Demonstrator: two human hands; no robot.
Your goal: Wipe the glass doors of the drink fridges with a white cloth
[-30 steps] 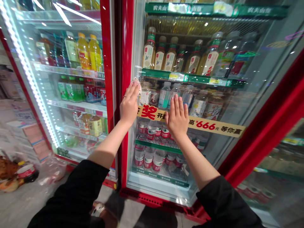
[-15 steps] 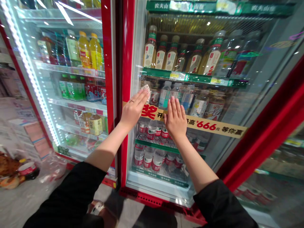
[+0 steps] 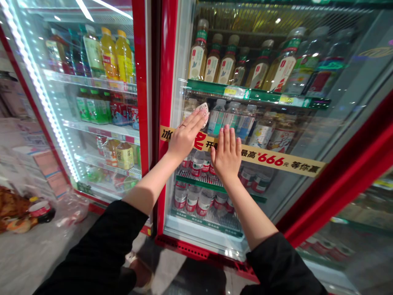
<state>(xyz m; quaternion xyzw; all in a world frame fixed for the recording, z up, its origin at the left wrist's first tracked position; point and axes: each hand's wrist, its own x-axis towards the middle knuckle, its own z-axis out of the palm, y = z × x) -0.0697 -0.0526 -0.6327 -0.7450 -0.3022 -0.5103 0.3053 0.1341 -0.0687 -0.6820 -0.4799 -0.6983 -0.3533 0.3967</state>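
Observation:
My left hand (image 3: pixel 185 137) lies flat against the glass door (image 3: pixel 245 229) of a red-framed drinks cooler. Under its fingertips is a small white cloth (image 3: pixel 204 108), pressed on the pane; most of it is covered by the fingers. To the right, my right hand (image 3: pixel 227 153) rests on the same glass with its fingers straight up and nothing in it. A yellow promotional strip (image 3: pixel 302 166) runs across the door at the height of both hands, which partly cover it. Behind the glass stand bottled drinks (image 3: pixel 216 116) on shelves.
A second lit cooler (image 3: pixel 141 102) stands at the left with bottles inside. On the floor at far left are a plastic bag (image 3: pixel 72 209), a bottle with a red label (image 3: pixel 39 209) and stacked cartons (image 3: pixel 47 164). Another red-framed door edge (image 3: pixel 334 180) slants along the right.
My left hand has slid right with the cloth across the glass, now covering part of the large red character. The right hand stays nearly in place. The view has shifted slightly.

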